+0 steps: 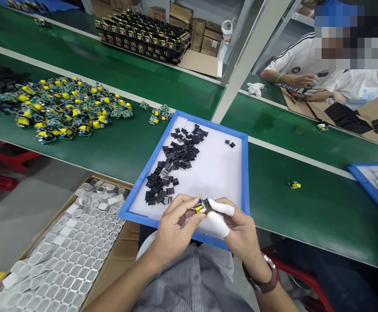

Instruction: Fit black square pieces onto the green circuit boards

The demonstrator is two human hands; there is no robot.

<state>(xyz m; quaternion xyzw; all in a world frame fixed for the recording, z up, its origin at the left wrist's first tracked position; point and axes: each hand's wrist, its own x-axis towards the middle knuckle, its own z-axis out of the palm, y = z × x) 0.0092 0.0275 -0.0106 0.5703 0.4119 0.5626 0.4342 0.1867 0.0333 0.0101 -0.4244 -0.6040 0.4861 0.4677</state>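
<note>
Between my two hands, over the near edge of a blue-rimmed tray (pixel 245 173), is a small circuit board (pixel 201 208) with a yellow component on it. The fingertips of my left hand (pixel 177 227) pinch the board. My right hand (pixel 232 225), with white finger cots on thumb and forefinger, grips a small black plastic piece (pixel 207 203) against the board's right side. Whether the two are joined I cannot tell. Many similar black pieces (pixel 179 154) lie loose down the left side of the tray's white floor, and a few more (pixel 230 143) sit at its far right.
A heap of circuit boards (pixel 68 106) covers the green bench at left. One board (pixel 294 185) lies to the right. Below left stands a carton of white plastic housings (pixel 75 255). Stacked black trays (pixel 143 37) stand behind. Co-workers (pixel 305 65) sit across at far right.
</note>
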